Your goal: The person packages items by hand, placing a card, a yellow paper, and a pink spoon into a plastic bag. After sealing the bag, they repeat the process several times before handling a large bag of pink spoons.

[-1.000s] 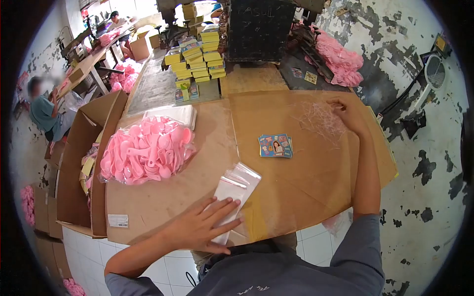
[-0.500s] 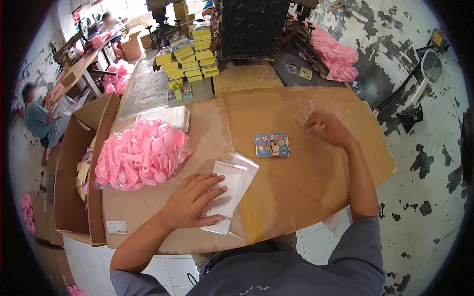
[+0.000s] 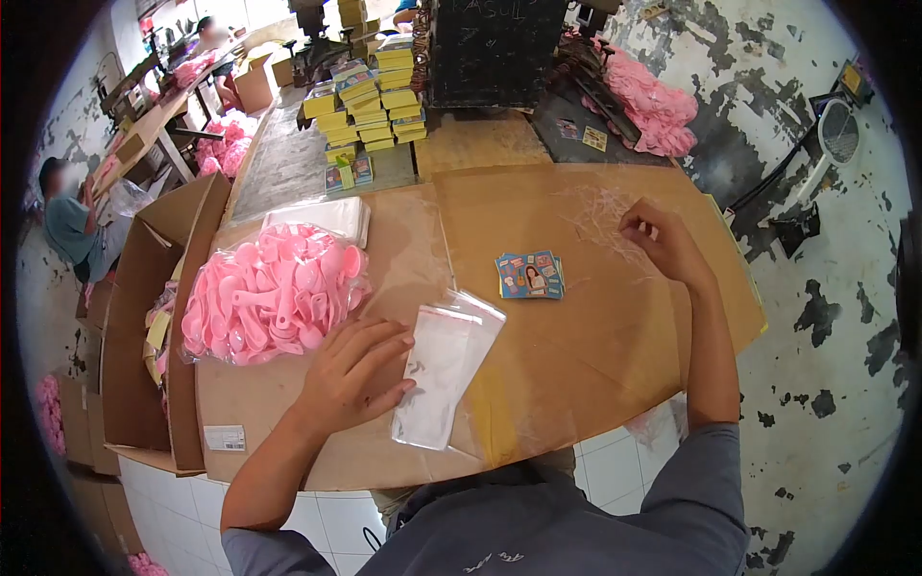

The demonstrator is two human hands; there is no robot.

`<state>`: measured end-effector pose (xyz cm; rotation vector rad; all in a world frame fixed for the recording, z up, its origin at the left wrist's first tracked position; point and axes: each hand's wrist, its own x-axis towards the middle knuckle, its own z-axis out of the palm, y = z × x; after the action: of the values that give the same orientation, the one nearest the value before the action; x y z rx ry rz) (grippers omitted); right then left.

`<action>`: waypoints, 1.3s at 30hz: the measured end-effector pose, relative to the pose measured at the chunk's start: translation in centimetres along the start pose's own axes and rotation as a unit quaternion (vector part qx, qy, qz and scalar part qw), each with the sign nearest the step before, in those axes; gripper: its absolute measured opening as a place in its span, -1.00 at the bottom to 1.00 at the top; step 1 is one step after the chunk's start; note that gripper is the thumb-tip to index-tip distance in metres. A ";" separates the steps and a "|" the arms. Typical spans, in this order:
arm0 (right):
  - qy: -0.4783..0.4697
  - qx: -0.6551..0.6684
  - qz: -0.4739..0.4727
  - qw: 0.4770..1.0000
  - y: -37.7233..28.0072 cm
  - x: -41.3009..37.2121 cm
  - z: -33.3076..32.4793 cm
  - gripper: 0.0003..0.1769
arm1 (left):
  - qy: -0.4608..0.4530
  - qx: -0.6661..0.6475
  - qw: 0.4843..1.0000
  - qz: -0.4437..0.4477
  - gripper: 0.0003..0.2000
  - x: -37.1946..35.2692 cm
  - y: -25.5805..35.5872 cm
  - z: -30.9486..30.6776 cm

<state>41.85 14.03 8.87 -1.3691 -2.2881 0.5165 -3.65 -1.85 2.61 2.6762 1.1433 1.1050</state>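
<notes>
Head view: left hand [image 3: 351,376] splayed, touching clear bags [image 3: 444,370]; right hand [image 3: 665,242] pinched on strands [image 3: 597,206].

A slate-grey shirt [image 3: 538,518] of plain, soft cloth is worn, seen from above as a broad rounded mass at the lower edge of the view. The sleeves are cut short and loose: the left sleeve [image 3: 274,555] is shown only as a narrow corner, while the right sleeve [image 3: 696,480] is seen in full, wide at the hem and lightly creased. A small pale marking [image 3: 492,560], too blurred to be read, is printed on the chest. The left hand [image 3: 351,374] and right hand [image 3: 665,240] are left bare, as are both forearms.
</notes>
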 end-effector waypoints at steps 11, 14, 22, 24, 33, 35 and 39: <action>0.000 -0.069 -0.100 0.993 2.4 -0.9 6.0 -0.87 | 0.163 0.187 0.968 -0.025 -0.55 -0.3 -1.5 -3.1; 0.010 0.023 0.002 1.000 1.8 -0.4 1.1 -0.83 | 0.225 0.199 0.951 -0.071 -0.54 0.3 -2.5 -3.7; 0.168 -0.308 0.047 0.935 11.6 3.3 -1.3 -0.62 | 0.125 0.219 0.955 -0.155 -0.29 0.5 -2.9 -3.5; 0.158 -0.279 -0.067 0.945 10.1 3.4 -3.2 -0.56 | 0.109 0.217 0.956 -0.168 -0.25 0.4 -3.2 -3.2; 0.134 -0.283 -0.006 0.950 6.4 4.3 -1.4 -0.62 | 0.136 0.213 0.952 -0.171 -0.45 0.3 -3.9 -2.8; 0.195 -0.323 -0.096 0.921 2.5 4.9 1.6 -0.70 | 0.157 0.188 0.953 -0.181 -0.55 0.4 -3.8 -2.9; 0.144 -0.144 -0.230 0.952 -5.7 6.4 7.1 -0.73 | 0.197 0.156 0.948 -0.194 -0.71 0.5 -3.8 -3.1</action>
<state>31.17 16.48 6.91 -0.8966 -2.3818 -0.1623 -7.65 0.51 4.18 2.3103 1.9594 1.5215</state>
